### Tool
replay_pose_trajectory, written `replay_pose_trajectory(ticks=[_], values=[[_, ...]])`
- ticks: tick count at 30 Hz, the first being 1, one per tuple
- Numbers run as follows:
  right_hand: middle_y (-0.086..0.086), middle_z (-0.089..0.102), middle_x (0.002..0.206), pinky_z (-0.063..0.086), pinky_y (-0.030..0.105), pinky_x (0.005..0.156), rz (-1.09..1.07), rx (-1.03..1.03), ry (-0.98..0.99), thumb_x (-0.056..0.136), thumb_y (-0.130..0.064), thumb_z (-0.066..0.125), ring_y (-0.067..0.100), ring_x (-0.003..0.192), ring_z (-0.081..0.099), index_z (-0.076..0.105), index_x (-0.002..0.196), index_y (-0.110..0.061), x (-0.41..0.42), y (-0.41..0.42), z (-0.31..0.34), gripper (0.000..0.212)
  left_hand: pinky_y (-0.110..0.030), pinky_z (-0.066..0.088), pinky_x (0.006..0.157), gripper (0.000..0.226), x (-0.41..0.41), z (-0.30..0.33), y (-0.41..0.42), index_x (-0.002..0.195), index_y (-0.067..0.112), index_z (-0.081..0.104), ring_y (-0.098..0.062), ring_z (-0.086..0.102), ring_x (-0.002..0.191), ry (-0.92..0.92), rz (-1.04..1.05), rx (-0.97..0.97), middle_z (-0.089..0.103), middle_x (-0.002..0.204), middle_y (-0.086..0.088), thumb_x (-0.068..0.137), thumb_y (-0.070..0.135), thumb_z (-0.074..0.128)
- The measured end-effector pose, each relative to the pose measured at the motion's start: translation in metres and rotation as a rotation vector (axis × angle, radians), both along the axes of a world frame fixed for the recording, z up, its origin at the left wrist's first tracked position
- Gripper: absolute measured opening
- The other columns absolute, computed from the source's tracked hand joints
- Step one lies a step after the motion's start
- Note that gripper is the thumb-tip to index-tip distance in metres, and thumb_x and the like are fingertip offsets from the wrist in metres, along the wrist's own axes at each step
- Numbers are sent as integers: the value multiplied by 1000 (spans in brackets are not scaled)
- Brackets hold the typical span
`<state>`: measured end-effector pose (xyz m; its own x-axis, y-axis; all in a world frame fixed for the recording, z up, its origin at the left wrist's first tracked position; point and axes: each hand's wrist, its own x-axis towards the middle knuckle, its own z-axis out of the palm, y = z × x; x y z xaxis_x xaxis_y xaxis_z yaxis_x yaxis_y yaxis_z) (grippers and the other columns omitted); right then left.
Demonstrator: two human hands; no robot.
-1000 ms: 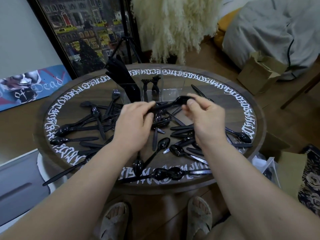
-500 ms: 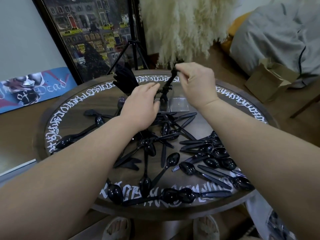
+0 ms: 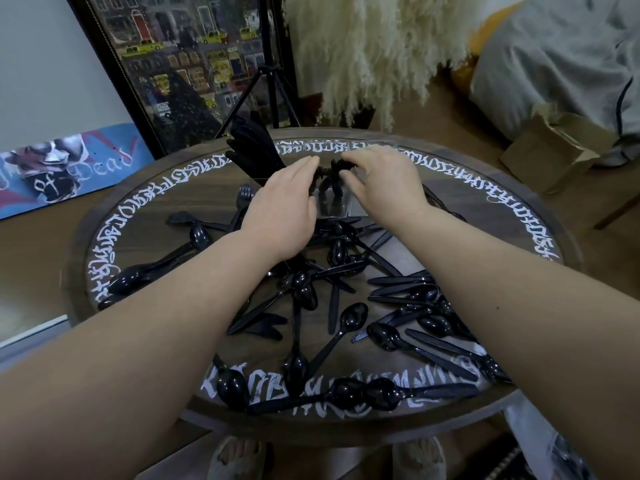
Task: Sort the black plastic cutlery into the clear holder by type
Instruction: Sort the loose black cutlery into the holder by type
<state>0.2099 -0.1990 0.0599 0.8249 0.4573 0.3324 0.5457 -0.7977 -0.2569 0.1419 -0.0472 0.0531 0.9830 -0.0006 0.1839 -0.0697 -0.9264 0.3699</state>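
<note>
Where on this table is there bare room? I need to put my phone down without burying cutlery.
The far right of the table is bare wood, bordered by the white lettering and the right hand. A smaller bare patch lies left, between the lettering and the lone spoon. The middle and near edge are crowded with loose cutlery; the holder sits at the back.

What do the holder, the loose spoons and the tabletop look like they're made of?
Holder: apparently clear rigid plastic; its edges catch light and the wood shows through. Spoons: glossy black plastic, with bright highlights on the bowls. Tabletop: dark wood grain with white painted lettering, possibly under glass, given the sheen.
</note>
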Motion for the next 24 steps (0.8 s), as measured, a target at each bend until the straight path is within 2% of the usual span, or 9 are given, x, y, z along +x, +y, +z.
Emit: replay_pose_trajectory(ticks=[3, 6, 8, 12, 14, 18, 21, 24], values=[[1, 62, 124, 34, 31, 93, 0, -34, 8, 97, -31, 49, 26, 118, 41, 52, 135, -20, -7, 0, -4, 39, -31, 20, 114, 59, 0, 0, 2, 152, 15, 20, -17, 20, 144, 2, -17, 2, 22, 158, 0, 98, 14, 42], [-2, 50, 140, 27, 32, 105, -6, -69, 29, 96, -29, 50, 27, 126, 37, 40, 143, -22, -14, -11, -4, 48, -30, 20, 114, 60, -9, 0, 2, 152, 20, 20, -16, 18, 144, -5, -30, -11, 18, 159, 3, 97, 14, 44], [-1, 47, 142, 29, 35, 107, -30, -9, 23, 95, -24, 52, 26, 128, 38, 41, 143, -22, -21, -21, -3, 49, -31, 24, 112, 58, -20, -3, 3, 150, 22, 25, -19, 22, 142, -34, -16, -29, 20, 158, 3, 97, 13, 46], [0, 52, 133, 38, 31, 96, -111, 187, 65, 92, -15, 54, 22, 120, 45, 50, 136, -19, -48, -38, -9, 44, -35, 31, 108, 52, -48, -18, 9, 144, 20, 40, -23, 33, 134, -58, 53, -63, 34, 150, 0, 93, 12, 50], [0, 58, 124, 39, 29, 90, -171, 219, 135, 93, -15, 53, 21, 114, 49, 55, 130, -19, -63, -43, -19, 38, -36, 32, 107, 46, -60, -28, 12, 138, 21, 48, -25, 37, 130, 6, 93, -42, 42, 143, -1, 93, 17, 53], [-1, 69, 110, 46, 34, 94, -207, 247, 312, 92, -13, 53, 22, 105, 58, 67, 115, -19, -89, -38, -45, 27, -43, 37, 104, 39, -85, -40, 15, 126, 27, 58, -25, 38, 125, 188, 191, 22, 51, 131, 3, 89, 40, 59], [-2, 68, 109, 47, 34, 92, -181, 225, 376, 92, -13, 53, 20, 104, 58, 68, 113, -19, -106, -28, -61, 26, -43, 38, 103, 48, -98, -44, 20, 126, 30, 56, -23, 38, 125, 273, 240, 55, 50, 130, 3, 83, 52, 62], [-3, 63, 114, 42, 29, 92, -118, 137, 361, 92, -17, 54, 20, 109, 52, 65, 117, -22, -109, -19, -65, 28, -42, 41, 100, 53, -106, -46, 29, 126, 30, 55, -23, 41, 122, 357, 241, 119, 52, 126, 3, 80, 55, 65]])
